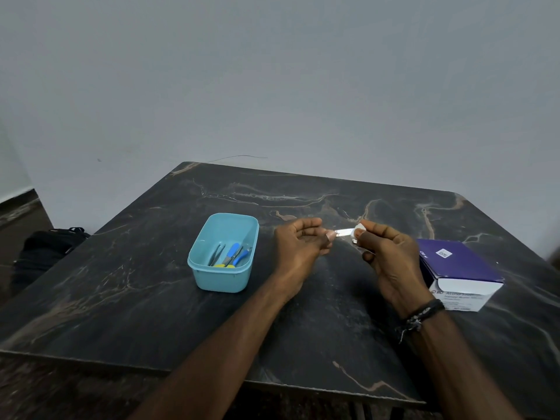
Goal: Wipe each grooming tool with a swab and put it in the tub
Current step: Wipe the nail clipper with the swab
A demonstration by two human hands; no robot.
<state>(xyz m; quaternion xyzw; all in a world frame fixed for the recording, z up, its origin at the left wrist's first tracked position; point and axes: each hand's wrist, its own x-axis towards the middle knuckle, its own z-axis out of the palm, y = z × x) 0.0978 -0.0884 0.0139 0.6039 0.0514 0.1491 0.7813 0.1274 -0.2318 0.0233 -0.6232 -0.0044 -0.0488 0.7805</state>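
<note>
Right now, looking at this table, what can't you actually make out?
Head view only:
- The small metal tool between left hand and right hand: too small to name, ends hidden by fingers.
- The swab: mostly covered by the right fingertips.
- Tools in the tub: overlapping, lower ends hidden by its near wall.
- The box: label print blurred.
- The dark bag: partly behind the table edge.

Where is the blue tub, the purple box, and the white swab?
tub (209, 278): head view, on its front wall.
box (454, 262): head view, on its purple top.
swab (359, 228): head view, on the white pad the right hand pinches.
</note>
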